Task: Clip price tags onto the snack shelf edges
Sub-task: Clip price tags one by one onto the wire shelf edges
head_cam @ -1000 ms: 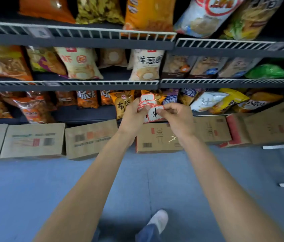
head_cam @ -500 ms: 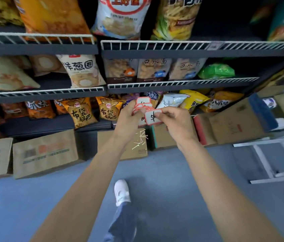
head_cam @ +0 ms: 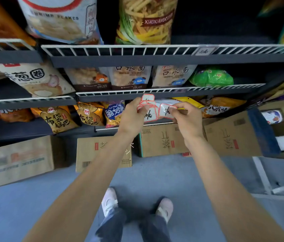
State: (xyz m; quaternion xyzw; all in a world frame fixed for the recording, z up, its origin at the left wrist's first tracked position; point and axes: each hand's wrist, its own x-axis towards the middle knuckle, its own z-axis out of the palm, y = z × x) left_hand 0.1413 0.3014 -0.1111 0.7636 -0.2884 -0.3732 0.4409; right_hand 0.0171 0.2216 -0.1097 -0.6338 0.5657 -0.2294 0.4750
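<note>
Nearest the camera, two bare forearms are reaching forward over a grey floor, with the person's feet in pale shoes below them. The left hand [head_cam: 134, 112] is gripping a fanned stack of red-bordered white paper price tags [head_cam: 148, 109], its fingers curled round the bundle. Just beside it, the right hand [head_cam: 186, 116] is pinching a single red-bordered white price tag with black handwriting [head_cam: 166, 111] between thumb and fingertips; this tag is lying face up, its long side roughly level, touching or barely clear of the stack, I cannot tell which.

Directly beyond and slightly above both hands, the white wire shelf edge on a dark grey rail [head_cam: 198, 89] is running left to right, close to parallel with the held tag's long side. The right hand is carrying the loose tag, so it looks the one to make the placement: judging from this, the move is a short reach up and forward.

Further up, the higher white wire shelf edge is already carrying a clear-sleeved handwritten price tag [head_cam: 204, 50], up and to the right of the right hand.
</note>
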